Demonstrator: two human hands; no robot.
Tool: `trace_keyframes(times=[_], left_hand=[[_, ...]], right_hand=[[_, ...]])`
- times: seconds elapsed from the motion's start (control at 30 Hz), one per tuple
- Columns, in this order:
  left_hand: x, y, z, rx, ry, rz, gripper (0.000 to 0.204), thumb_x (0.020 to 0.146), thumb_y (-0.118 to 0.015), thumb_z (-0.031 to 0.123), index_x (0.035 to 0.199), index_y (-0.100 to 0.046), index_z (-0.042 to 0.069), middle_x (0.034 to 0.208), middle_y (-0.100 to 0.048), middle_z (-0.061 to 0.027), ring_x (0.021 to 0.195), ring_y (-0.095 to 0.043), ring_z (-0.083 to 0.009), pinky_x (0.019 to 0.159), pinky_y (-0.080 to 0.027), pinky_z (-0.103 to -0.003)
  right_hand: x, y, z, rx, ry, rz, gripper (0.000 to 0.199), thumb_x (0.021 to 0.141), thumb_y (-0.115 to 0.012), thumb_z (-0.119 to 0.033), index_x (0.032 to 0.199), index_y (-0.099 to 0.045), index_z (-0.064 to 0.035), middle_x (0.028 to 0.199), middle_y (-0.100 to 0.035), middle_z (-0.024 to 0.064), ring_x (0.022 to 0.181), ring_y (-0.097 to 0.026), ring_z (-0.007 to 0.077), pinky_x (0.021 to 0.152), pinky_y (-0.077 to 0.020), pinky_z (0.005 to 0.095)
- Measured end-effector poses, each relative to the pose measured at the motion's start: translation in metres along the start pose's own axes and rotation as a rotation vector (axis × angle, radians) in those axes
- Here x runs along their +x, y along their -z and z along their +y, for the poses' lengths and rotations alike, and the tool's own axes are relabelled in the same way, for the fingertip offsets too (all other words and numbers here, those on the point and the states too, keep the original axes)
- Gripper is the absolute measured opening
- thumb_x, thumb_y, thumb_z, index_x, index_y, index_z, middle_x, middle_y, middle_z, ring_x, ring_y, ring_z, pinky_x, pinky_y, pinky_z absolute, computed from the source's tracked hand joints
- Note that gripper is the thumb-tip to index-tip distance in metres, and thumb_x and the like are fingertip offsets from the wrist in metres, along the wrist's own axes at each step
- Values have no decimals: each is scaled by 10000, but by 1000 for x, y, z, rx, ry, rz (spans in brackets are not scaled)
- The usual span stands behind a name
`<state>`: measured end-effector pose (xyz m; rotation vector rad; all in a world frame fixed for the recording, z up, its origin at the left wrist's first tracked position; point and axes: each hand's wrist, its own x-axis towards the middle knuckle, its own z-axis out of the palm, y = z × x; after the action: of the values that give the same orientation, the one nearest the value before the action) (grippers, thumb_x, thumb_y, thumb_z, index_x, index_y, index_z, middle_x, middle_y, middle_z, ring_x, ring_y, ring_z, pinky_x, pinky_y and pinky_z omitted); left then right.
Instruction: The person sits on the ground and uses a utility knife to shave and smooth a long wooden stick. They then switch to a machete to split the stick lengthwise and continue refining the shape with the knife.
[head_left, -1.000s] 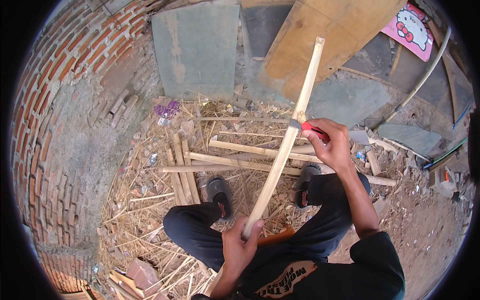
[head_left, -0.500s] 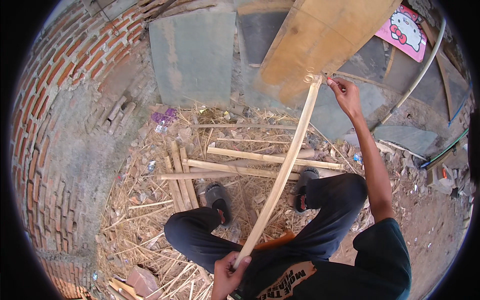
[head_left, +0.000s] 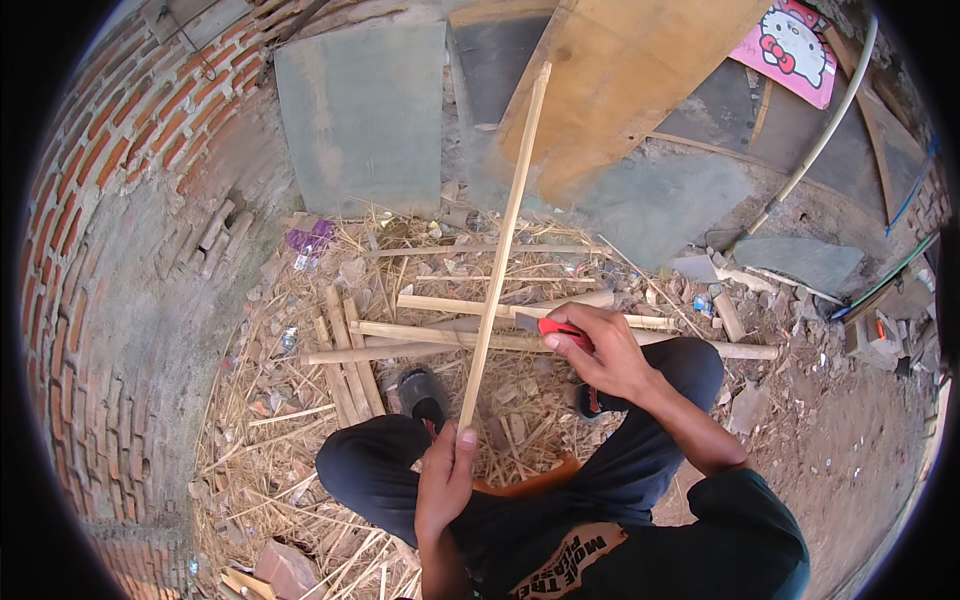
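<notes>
A long, pale bamboo strip [head_left: 507, 235] rises away from me, its far end in front of the leaning boards. My left hand [head_left: 446, 476] grips its near end between my knees, thumb along the strip. In my right hand [head_left: 602, 352] is a red-handled knife [head_left: 565, 332], fingers wrapped round the handle. Its short blade points left toward the strip, close to the middle; whether it touches, I cannot tell.
Several bamboo pieces [head_left: 430, 335] lie across the littered ground beyond my feet, among straw and shavings. A brick wall [head_left: 110, 280] stands on the left. Grey sheets [head_left: 362, 120] and a tan board [head_left: 620, 70] lean at the back. A reddish block [head_left: 287, 570] lies at lower left.
My right hand with the knife has come from the strip's far end back toward me. The left hand has moved up and forward, and the strip stands steeper, with its narrow side showing.
</notes>
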<state>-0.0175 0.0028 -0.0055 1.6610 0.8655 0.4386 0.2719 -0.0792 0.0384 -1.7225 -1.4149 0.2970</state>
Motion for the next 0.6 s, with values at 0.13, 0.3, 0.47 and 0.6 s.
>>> trace_keyframes(times=[0.13,0.3,0.47,0.6], left_hand=[[17,-14,25,-60,-127,-99,364,1160,-467,335,931,-488,53,750,-434,34,666,-382,-73,607,-365,-267],[27,-15,33,-9,-135,-115,287,1046,-682,255,1062,-578,-12,720,-563,-85,653,-535,-166,627,-463,-350],[30,-23,39,-32,-257,-86,346,993,-765,270,1070,-593,-20,729,-588,-119,634,-564,-221,634,-484,-379],[28,-25,51,60,-231,-38,327,1025,-719,273,1078,-600,-28,774,-638,-185,664,-618,-344,652,-498,-421]], right_hand=[[-35,-32,-6,45,94,58,297,920,-824,-218,1119,-735,-17,961,-746,140,787,-751,284,681,-598,365],[-45,-45,-15,80,182,113,307,880,-855,-221,1104,-749,-40,934,-738,113,710,-736,263,609,-583,342],[-41,-51,-19,65,259,114,310,854,-861,-215,1100,-755,-60,901,-730,92,696,-730,249,588,-579,343],[-39,-48,-27,6,266,79,314,841,-859,-223,1093,-761,-64,881,-726,81,670,-719,248,576,-572,345]])
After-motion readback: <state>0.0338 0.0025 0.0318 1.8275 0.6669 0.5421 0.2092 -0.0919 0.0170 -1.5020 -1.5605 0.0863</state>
